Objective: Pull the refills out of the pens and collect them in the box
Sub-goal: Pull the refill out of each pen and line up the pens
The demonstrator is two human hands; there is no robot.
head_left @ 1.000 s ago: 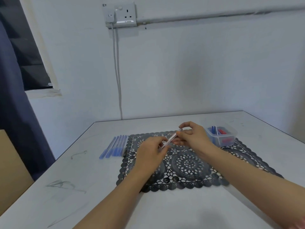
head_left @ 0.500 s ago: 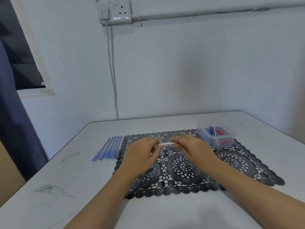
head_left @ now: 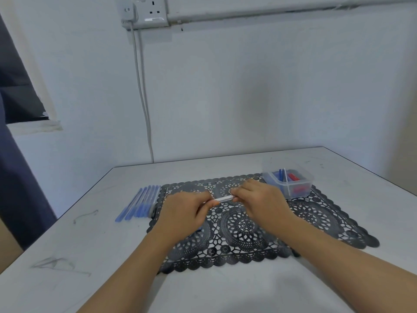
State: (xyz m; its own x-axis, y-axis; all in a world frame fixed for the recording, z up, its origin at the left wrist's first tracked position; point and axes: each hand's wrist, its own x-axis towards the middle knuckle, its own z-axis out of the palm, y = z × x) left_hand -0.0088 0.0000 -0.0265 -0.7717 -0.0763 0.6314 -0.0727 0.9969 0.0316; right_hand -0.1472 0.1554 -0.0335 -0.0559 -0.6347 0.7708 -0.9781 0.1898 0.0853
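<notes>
The pen, tilted a second ago, is now level mid-frame, left hand and right hand each with a grip pinching one end, likely ready to pull.

Plain room, looking like a home corner
A cable is hanging from a wall socket; a black lace placemat is covering the white tabletop.

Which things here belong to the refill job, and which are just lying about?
Job: pen gripped between left hand and right hand; blue pens in a row; box holding blue and red pieces.
Lying about: mat; socket; cable.
</notes>
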